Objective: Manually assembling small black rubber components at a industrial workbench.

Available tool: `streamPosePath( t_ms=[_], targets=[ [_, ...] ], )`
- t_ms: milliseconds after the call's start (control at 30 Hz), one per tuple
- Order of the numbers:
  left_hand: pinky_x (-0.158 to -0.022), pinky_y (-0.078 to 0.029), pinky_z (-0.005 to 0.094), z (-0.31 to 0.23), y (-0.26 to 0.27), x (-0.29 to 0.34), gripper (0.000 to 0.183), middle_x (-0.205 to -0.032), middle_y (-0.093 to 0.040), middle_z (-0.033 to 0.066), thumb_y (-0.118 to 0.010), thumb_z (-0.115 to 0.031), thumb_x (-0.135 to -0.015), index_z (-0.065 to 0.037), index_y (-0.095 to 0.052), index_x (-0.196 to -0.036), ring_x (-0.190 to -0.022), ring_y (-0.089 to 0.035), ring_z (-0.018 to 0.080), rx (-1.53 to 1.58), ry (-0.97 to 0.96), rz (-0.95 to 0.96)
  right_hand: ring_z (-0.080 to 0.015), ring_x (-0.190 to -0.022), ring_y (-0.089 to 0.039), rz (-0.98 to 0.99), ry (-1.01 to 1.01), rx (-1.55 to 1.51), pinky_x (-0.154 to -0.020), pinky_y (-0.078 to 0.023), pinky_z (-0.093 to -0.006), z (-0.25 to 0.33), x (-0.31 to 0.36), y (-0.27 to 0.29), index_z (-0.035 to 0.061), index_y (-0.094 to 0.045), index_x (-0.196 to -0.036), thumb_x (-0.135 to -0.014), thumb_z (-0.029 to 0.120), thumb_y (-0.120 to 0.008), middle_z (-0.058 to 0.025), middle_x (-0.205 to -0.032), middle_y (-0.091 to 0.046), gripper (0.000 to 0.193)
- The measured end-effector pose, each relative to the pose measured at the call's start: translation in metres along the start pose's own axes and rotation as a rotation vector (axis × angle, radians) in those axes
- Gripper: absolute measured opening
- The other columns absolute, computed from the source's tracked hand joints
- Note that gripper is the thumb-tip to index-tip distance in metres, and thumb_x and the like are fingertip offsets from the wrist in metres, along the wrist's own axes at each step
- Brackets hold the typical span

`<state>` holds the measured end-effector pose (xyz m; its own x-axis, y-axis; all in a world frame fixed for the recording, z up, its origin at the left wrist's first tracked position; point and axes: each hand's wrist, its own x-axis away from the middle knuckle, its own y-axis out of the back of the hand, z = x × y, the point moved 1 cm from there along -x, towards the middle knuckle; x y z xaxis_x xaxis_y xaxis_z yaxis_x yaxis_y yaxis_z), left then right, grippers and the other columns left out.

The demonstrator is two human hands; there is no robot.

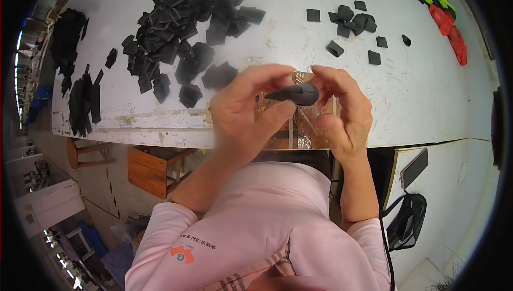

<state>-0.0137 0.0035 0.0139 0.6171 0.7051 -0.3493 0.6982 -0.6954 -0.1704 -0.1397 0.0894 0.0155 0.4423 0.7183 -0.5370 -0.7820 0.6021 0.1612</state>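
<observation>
A small black fabric piece [299, 94], folded into a rounded pouch with a pointed left end, is held up over the table's near edge. My left hand [248, 107] pinches it between thumb and fingers. Curved around its right end is my right hand [344, 109], thumb and fingers apart; the fingertips are close to the fabric, and I cannot tell whether they touch it. Beneath both hands lies a brown, tape-covered patch [278, 139] on the table.
A large heap of black fabric pieces [176, 18] covers the table's [288, 45] left half. More black stacks [83, 104] lie at the far left. Several small folded pieces [352, 21] sit at the back right, near red and black cloth [449, 26]. A wooden stool [149, 171] stands below.
</observation>
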Motion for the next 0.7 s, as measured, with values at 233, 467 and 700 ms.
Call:
streamPosePath(
  t_ms=[233,467,700],
  targets=[
    [-0.057,-0.040,0.0211,-0.016,0.001,-0.018,0.008,-0.072,-0.058,0.0082,-0.064,0.000,-0.072,0.002,-0.062,-0.080,-0.065,-0.052,0.0121,-0.516,-0.309,0.127,-0.0189,-0.058,-0.054,0.201,0.101,0.153,-0.052,-0.044,-0.0280,-0.006,-0.009,0.002,0.0028,-0.061,-0.085,-0.063,0.004,-0.066,-0.0085,-0.075,-0.058,0.022],
    [-0.053,-0.041,0.0208,0.009,0.017,-0.009,0.011,-0.072,-0.059,0.0070,-0.064,0.000,-0.073,0.001,-0.062,-0.084,-0.061,-0.052,0.0118,-0.244,-0.252,0.073,-0.0207,-0.062,-0.054,0.251,0.129,0.309,-0.051,-0.044,-0.0303,0.009,-0.012,-0.007,0.0022,-0.060,-0.080,-0.060,0.004,-0.067,-0.0071,-0.072,-0.058,0.021],
    [-0.061,-0.041,0.0242,0.015,0.005,-0.007,0.008,-0.075,-0.057,0.0105,-0.061,-0.001,-0.075,0.004,-0.060,-0.081,-0.068,-0.051,0.0160,0.067,-0.139,-0.003,-0.0204,-0.059,-0.052,0.239,0.145,0.376,-0.049,-0.042,-0.0306,0.013,-0.013,-0.003,0.0026,-0.059,-0.082,-0.059,0.003,-0.067,-0.0058,-0.070,-0.056,0.024]
  ],
)
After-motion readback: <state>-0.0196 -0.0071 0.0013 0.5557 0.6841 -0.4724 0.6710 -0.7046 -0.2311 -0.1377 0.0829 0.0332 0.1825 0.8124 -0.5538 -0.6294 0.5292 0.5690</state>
